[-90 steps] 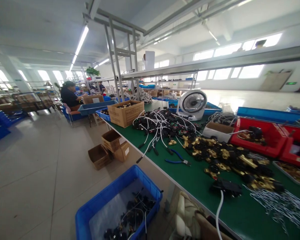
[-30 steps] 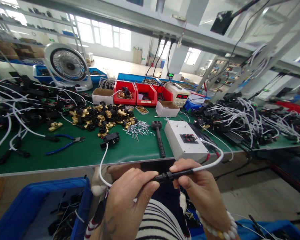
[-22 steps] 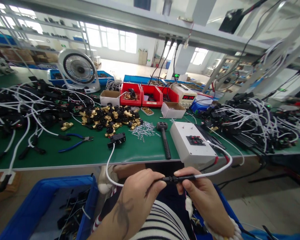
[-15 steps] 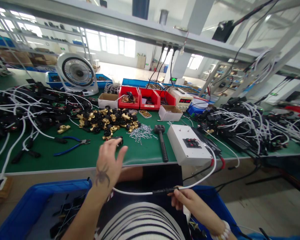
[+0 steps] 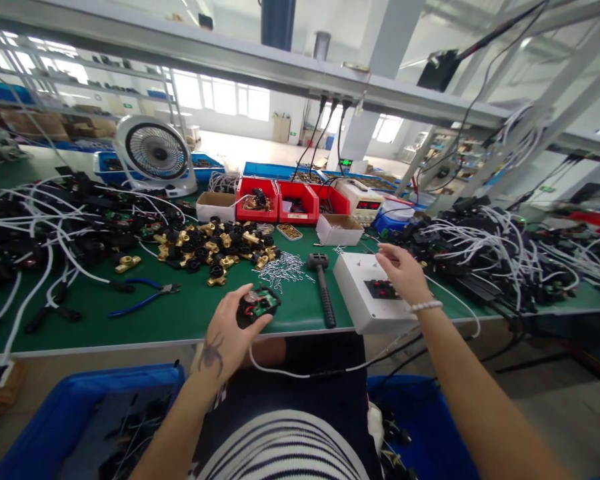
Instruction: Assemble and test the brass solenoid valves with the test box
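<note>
L hand [image 5: 231,325] was curled part-open round blk module [image 5: 261,305], gripping it. R hand [image 5: 405,272] hung half-curled over white box [image 5: 361,297]; any hold unclear.

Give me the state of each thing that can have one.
Black plastic module: open, circuit board exposed, in left grip
Black cable connector: apparently joined
White rectangular box: right grip by its top, power unclear
Blue-handled pliers: handles spread
Beige power supply: red display lit
White round fan: spinning unclear

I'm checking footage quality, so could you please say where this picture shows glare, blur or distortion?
In the head view, windows are blown out white; the shelf beam bows, suggesting wide-lens distortion; fine detail on the black unit in the left hand looks soft.
</note>
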### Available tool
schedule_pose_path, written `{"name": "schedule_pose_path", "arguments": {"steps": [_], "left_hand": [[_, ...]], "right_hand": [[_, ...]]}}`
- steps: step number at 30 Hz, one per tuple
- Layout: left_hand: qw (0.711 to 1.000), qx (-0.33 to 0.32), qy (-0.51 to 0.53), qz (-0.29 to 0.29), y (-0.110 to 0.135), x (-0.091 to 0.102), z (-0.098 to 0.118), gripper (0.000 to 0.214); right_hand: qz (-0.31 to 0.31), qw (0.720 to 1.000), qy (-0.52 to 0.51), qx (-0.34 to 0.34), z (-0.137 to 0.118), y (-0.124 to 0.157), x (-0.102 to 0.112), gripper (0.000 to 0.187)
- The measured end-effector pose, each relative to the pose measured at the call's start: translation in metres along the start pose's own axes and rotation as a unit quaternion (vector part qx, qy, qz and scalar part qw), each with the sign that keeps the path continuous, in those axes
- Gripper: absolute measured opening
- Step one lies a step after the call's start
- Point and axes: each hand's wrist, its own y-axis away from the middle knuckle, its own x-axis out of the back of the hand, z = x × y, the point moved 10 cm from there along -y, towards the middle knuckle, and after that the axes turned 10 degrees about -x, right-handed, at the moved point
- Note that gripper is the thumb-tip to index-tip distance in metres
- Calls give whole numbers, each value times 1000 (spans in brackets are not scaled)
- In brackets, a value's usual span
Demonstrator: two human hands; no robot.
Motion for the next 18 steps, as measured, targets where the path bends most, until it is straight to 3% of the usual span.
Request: {"name": "schedule_pose_path", "arguments": {"steps": [4,8,12,18], "left_hand": [[987,-115,113,3,19,13,62,61],[966,-195,172,-12,34,26,103,62],[952,-237,193,-23,39,33,121,66],[945,-246,214,-30,41,33,127,67]], "right_hand": [[-81,996,25,-3,17,-20,-35,30],[-124,991,43,1,22,-15,-45,28],[-127,990,67,-1,21,-17,-47,29],[-120,989,85,4,19,-19,-48,34]]}}
